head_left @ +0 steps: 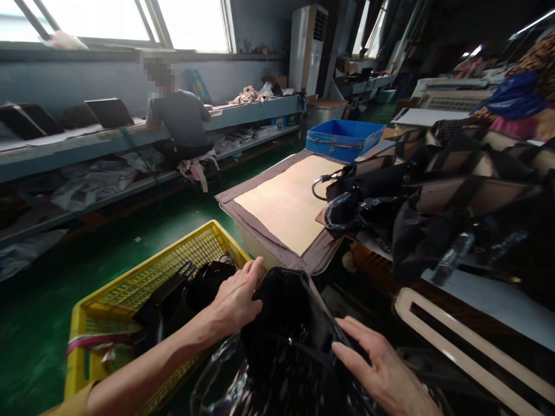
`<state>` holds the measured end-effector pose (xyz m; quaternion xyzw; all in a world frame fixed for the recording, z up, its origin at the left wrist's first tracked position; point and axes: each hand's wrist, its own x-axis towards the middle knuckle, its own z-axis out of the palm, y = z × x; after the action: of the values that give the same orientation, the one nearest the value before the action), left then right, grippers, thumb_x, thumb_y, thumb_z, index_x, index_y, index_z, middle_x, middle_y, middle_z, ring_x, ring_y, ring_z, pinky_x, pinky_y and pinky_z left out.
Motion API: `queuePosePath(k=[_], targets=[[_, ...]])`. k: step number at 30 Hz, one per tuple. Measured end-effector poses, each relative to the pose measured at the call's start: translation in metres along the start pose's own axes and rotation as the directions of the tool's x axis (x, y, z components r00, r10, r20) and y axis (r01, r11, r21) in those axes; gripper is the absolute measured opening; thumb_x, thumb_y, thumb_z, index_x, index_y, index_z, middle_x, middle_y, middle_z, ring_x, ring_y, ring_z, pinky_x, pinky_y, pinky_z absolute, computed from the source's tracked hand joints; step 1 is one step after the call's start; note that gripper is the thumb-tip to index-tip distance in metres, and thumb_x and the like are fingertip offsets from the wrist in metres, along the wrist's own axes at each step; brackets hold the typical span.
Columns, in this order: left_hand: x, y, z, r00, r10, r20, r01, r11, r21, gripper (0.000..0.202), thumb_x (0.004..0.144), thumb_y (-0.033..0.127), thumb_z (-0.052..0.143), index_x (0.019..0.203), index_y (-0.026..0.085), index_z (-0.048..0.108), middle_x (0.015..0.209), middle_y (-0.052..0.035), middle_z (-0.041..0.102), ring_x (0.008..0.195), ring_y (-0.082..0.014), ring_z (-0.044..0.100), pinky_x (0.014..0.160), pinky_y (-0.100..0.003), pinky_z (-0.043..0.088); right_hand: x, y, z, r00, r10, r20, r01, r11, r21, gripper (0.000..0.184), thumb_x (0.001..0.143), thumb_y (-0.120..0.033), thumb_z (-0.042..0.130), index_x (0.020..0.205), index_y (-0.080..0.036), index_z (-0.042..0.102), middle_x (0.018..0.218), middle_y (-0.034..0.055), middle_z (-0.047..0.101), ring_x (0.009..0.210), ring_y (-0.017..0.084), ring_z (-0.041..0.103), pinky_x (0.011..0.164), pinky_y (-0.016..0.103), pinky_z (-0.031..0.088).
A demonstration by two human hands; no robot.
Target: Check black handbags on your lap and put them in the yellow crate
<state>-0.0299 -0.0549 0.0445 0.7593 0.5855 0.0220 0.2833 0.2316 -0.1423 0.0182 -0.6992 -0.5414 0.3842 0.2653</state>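
A black handbag (299, 341) sits in front of me with its mouth spread, so its dark lining and a small shiny piece inside are visible. My left hand (238, 294) grips the bag's left rim, its thumb at the edge. On the opposite rim, my right hand (373, 358) has its fingers and thumb closed on the bag's edge. A handle wrapped in clear plastic (217, 370) loops out at the lower left of the bag. The lower part of the bag runs out of the picture.
A yellow crate (143, 271) with black items stands at left. Beyond the bag is a padded board (281, 196), with a blue bin (342, 138) behind it. Black bags (472, 202) crowd the table at right, near a beige slotted bar (459, 346). A person (182, 121) sits at the far bench.
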Motion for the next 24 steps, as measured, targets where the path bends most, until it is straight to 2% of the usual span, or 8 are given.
queuePosePath(k=[3, 5, 7, 11, 14, 16, 20, 24], targets=[[0.023, 0.020, -0.002, 0.974, 0.217, -0.070, -0.205, 0.967, 0.148, 0.081, 0.058, 0.019, 0.059, 0.133, 0.020, 0.027, 0.142, -0.0121, 0.024, 0.124, -0.0312, 0.030, 0.100, -0.042, 0.026, 0.004, 0.006, 0.009, 0.999, -0.040, 0.025, 0.041, 0.999, -0.035, 0.044, 0.062, -0.048, 0.066, 0.099, -0.024, 0.068, 0.113, 0.0057, 0.063, 0.112, 0.030, 0.051, 0.097, 0.035, 0.041], [0.040, 0.030, 0.001, 0.918, 0.395, -0.044, -0.383, 0.908, 0.168, 0.075, 0.059, 0.024, 0.064, 0.127, 0.020, 0.032, 0.141, -0.0115, 0.025, 0.125, -0.0309, 0.028, 0.101, -0.043, 0.025, 0.006, 0.013, 0.012, 0.996, -0.080, 0.039, 0.082, 0.995, -0.061, 0.046, 0.064, -0.048, 0.064, 0.102, -0.023, 0.067, 0.115, 0.0064, 0.062, 0.112, 0.029, 0.051, 0.097, 0.034, 0.042], [0.058, 0.034, 0.007, 0.868, 0.497, 0.021, -0.493, 0.855, 0.159, 0.070, 0.059, 0.026, 0.066, 0.122, 0.018, 0.036, 0.136, -0.0129, 0.034, 0.123, -0.0303, 0.032, 0.099, -0.042, 0.028, 0.004, 0.017, 0.013, 0.993, -0.107, 0.051, 0.112, 0.988, -0.102, 0.047, 0.067, -0.048, 0.062, 0.106, -0.022, 0.065, 0.118, 0.0066, 0.061, 0.114, 0.028, 0.050, 0.096, 0.033, 0.042], [0.093, 0.018, 0.021, 0.861, 0.452, 0.233, -0.463, 0.886, -0.010, 0.065, 0.061, 0.011, 0.055, 0.124, 0.017, 0.039, 0.104, -0.0075, 0.060, 0.096, -0.0241, 0.055, 0.078, -0.031, 0.044, -0.002, 0.024, 0.004, 0.996, -0.072, 0.056, 0.081, 0.983, -0.165, 0.048, 0.072, -0.049, 0.056, 0.112, -0.022, 0.062, 0.124, 0.0049, 0.056, 0.116, 0.026, 0.048, 0.096, 0.031, 0.043], [0.112, 0.000, 0.028, 0.780, 0.484, 0.397, -0.396, 0.873, -0.287, 0.057, 0.056, 0.001, 0.048, 0.110, 0.018, 0.056, 0.092, -0.0006, 0.064, 0.084, -0.0182, 0.058, 0.069, -0.022, 0.044, -0.001, 0.031, -0.013, 0.996, 0.017, 0.083, -0.003, 0.987, -0.162, 0.047, 0.072, -0.051, 0.054, 0.108, -0.023, 0.064, 0.123, 0.0031, 0.057, 0.116, 0.026, 0.049, 0.095, 0.032, 0.044], [0.118, -0.008, 0.032, 0.731, 0.517, 0.445, -0.340, 0.842, -0.419, 0.052, 0.054, 0.000, 0.048, 0.101, 0.016, 0.061, 0.087, 0.0015, 0.065, 0.081, -0.0164, 0.058, 0.067, -0.020, 0.044, 0.004, 0.039, -0.023, 0.994, 0.069, 0.088, -0.054, 0.986, -0.160, 0.047, 0.071, -0.052, 0.054, 0.107, -0.024, 0.065, 0.122, 0.0023, 0.058, 0.116, 0.027, 0.049, 0.095, 0.033, 0.044], [0.113, -0.010, 0.035, 0.740, 0.555, 0.381, -0.356, 0.803, -0.478, 0.051, 0.055, 0.000, 0.047, 0.100, 0.018, 0.062, 0.085, 0.0034, 0.064, 0.080, -0.0149, 0.056, 0.068, -0.020, 0.043, 0.015, 0.050, -0.029, 0.988, 0.088, 0.130, -0.068, 0.987, -0.147, 0.051, 0.067, -0.054, 0.056, 0.107, -0.024, 0.065, 0.123, 0.0030, 0.057, 0.118, 0.029, 0.046, 0.097, 0.034, 0.042], [0.103, -0.006, 0.031, 0.735, 0.620, 0.274, -0.420, 0.734, -0.533, 0.055, 0.058, 0.000, 0.051, 0.109, 0.019, 0.055, 0.097, 0.0018, 0.061, 0.087, -0.0151, 0.054, 0.076, -0.021, 0.042, 0.021, 0.054, -0.024, 0.986, 0.071, 0.152, -0.057, 0.994, -0.093, 0.053, 0.069, -0.055, 0.055, 0.110, -0.022, 0.063, 0.125, 0.0049, 0.056, 0.119, 0.030, 0.045, 0.101, 0.036, 0.036]])
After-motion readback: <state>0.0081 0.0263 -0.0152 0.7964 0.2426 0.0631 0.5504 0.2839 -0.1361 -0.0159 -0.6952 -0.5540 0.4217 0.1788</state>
